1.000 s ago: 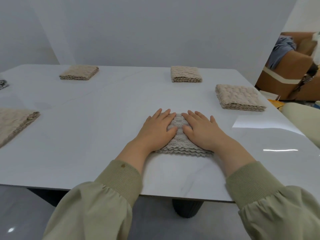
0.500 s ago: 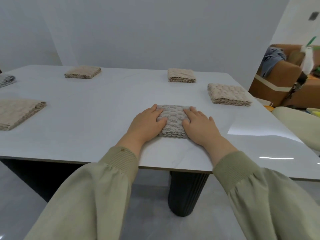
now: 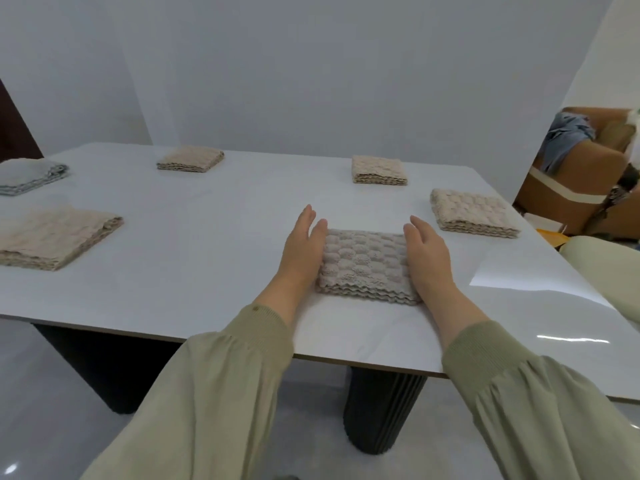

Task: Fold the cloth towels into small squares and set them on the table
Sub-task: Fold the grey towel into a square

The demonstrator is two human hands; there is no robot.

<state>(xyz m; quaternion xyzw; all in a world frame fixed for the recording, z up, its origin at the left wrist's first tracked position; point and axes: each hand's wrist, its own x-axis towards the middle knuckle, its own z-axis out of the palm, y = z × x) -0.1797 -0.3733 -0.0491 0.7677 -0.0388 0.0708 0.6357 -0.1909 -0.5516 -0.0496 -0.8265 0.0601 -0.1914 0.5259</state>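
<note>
Towel (image 3: pixel 365 263) folded square on the surface (image 3: pixel 207 271); my left hand (image 3: pixel 301 247) and right hand (image 3: pixel 427 252) flank it, fingers straight, gripping nothing. Five other towels (image 3: pixel 474 214) already folded (nearly done, I judge).

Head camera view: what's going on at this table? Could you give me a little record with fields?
Surface: white table
Centre: folded towel, flat near the front edge
Left hand: open, flat against the towel's left side
Right hand: open, flat against its right side
Set aside, beige: back left towel, back right towel, right towel, large left towel
Set aside, grey: grey towel at far left
</note>
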